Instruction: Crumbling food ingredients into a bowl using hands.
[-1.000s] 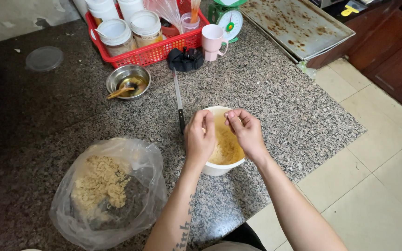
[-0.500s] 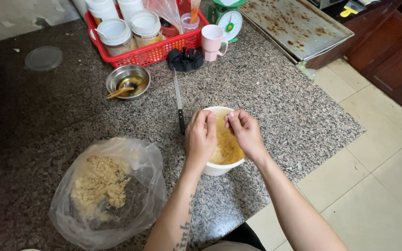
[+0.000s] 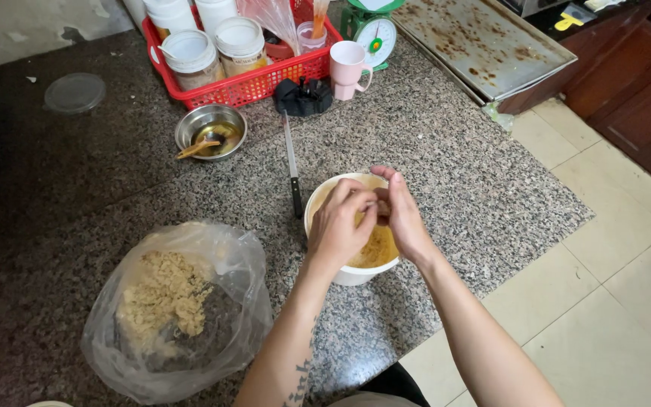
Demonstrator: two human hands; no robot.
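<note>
A white bowl (image 3: 340,273) with yellow paste inside stands on the speckled granite counter (image 3: 453,173). Both hands hover right over it. My left hand (image 3: 340,224) and my right hand (image 3: 401,215) are pressed together, fingers curled around a small lump of yellowish dough (image 3: 380,209) that shows only between the fingertips. A knife (image 3: 291,169) lies just left of the bowl, blade pointing away. A clear plastic bag (image 3: 178,309) of crumbly beige mix sits to the left.
A small steel bowl (image 3: 211,130) with a spoon sits behind the knife. At the back stand a red basket (image 3: 250,87) of white tubs, a pink mug (image 3: 348,66), a green scale (image 3: 374,30) and a metal tray (image 3: 484,41). A round clear lid (image 3: 74,92) lies far left.
My two hands have closed in toward each other over the bowl, fingers now meeting around the lump. Nothing else on the counter has moved.
</note>
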